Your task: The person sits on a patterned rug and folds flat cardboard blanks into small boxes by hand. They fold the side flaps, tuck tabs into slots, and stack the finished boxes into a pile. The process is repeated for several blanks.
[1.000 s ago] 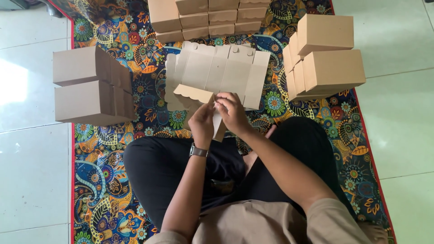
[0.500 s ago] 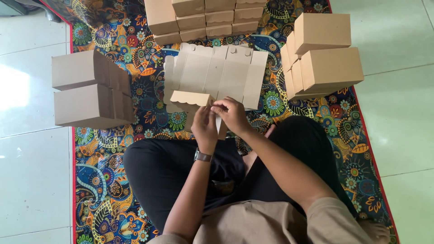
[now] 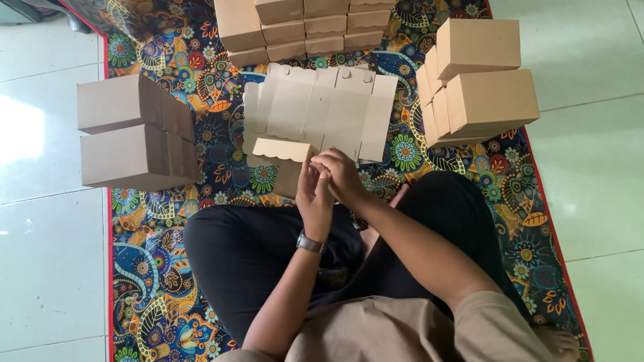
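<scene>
Person sits cross-legged on a patterned rug (image 3: 154,295), black trousers, tan shirt at the bottom of the frame. Watch (image 3: 310,242) on the left wrist. Both hands meet at frame centre, just above the knees. Left hand (image 3: 312,194) fingers curled shut, pinching the lower right corner of a flat cardboard box blank (image 3: 322,114). Right hand (image 3: 343,175) closed too, fingers bent over the same corner, touching the left hand. The blank spreads up and left from the grip, most of it lying flat on the rug beyond the hands; a small scalloped flap (image 3: 282,151) is folded up just left of the fingers. Exact finger contact under the right hand can't be seen.

Left of frame: two folded boxes (image 3: 124,131) stacked, partly on the white floor tiles (image 3: 47,255). Right of frame: more folded boxes (image 3: 479,77) piled at the rug edge. Top centre, farthest: rows of boxes (image 3: 295,23) stacked tight.
</scene>
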